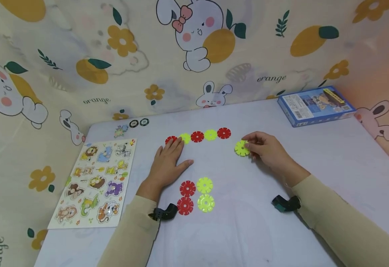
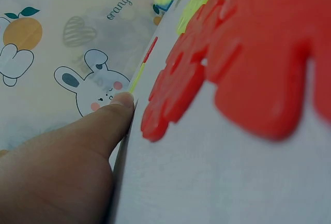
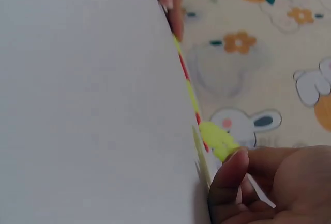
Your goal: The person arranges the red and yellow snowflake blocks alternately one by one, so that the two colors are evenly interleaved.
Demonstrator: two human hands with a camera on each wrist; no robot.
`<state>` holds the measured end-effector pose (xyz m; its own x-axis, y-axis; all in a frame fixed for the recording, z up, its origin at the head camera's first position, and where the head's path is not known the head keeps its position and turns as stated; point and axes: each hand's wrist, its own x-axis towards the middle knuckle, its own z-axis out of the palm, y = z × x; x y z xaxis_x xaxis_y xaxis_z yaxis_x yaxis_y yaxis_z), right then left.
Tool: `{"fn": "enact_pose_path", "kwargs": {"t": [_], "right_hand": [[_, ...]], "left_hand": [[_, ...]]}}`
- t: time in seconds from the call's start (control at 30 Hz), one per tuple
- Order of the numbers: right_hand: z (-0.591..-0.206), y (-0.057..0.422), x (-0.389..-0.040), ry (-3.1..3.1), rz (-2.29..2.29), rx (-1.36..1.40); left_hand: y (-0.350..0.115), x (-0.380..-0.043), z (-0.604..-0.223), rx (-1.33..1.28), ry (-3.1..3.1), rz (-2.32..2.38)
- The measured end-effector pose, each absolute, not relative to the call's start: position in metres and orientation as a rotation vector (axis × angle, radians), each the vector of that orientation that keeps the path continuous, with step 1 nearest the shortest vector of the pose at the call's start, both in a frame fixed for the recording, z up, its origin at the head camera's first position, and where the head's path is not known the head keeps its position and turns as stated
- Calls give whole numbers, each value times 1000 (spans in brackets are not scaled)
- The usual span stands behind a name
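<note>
My right hand (image 1: 266, 150) pinches a yellow-green notched disc (image 1: 241, 148) between thumb and fingertips, to the right of a row of discs. In the right wrist view this disc (image 3: 214, 136) sticks out past the thumb, with another yellow-green edge (image 3: 200, 154) below it. My left hand (image 1: 167, 165) lies with fingers extended, fingertips on the row's left end, partly covering a red disc (image 1: 170, 139) and a yellow-green one (image 1: 185, 138). Red, yellow-green and red discs (image 1: 224, 133) continue the row rightward. Nearer me lie two red discs (image 1: 185, 205) beside two yellow-green ones (image 1: 206, 203).
An animal picture board (image 1: 92, 185) lies at the left. Behind it are two dark round chips (image 1: 144, 122) and a small colourful animal piece (image 1: 120, 130). A blue box (image 1: 316, 105) lies at the back right, near the patterned backdrop (image 1: 181, 81).
</note>
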<state>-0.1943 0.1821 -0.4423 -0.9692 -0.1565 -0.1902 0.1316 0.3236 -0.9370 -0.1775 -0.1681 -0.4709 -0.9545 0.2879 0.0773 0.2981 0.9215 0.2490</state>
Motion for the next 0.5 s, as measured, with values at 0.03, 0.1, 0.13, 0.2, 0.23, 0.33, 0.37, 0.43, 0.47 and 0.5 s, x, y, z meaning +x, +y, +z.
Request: {"fn": "enact_pose_path", "kwargs": {"t": [0.03,0.1,0.13,0.2,0.23,0.33,0.37,0.43,0.47,0.5], "right_hand": [[-443,181,-200,2354,-1705,-1],[-443,181,-210,2371,-1721,37],[-444,180,-214,2384,-1726,57],[-444,180,-221,2407,-1741,94],[-444,180,-223,2417,-1746,106],[-445,179,-225,2515,-1681,101],[-445,179,-225,2568,-1625,68],[-446,177,-222,2688,-1457,-30],[-446,176,-220,2753,-1337,-98],[-446,175,-219,2812,-1202,-184]], "left_hand": [[-168,-178,-471,-465,-3037,-404],[-168,-178,-470,-468,-3031,-400],[-169,-178,-470,-470,-3029,-399],[-169,-178,-470,-473,-3029,-397],[-169,-178,-470,-472,-3032,-396],[-168,-178,-470,-468,-3037,-395],[-168,-178,-470,-466,-3038,-395],[-168,-177,-469,-465,-3040,-390],[-168,-178,-469,-465,-3041,-390],[-168,-178,-469,-466,-3042,-389]]}}
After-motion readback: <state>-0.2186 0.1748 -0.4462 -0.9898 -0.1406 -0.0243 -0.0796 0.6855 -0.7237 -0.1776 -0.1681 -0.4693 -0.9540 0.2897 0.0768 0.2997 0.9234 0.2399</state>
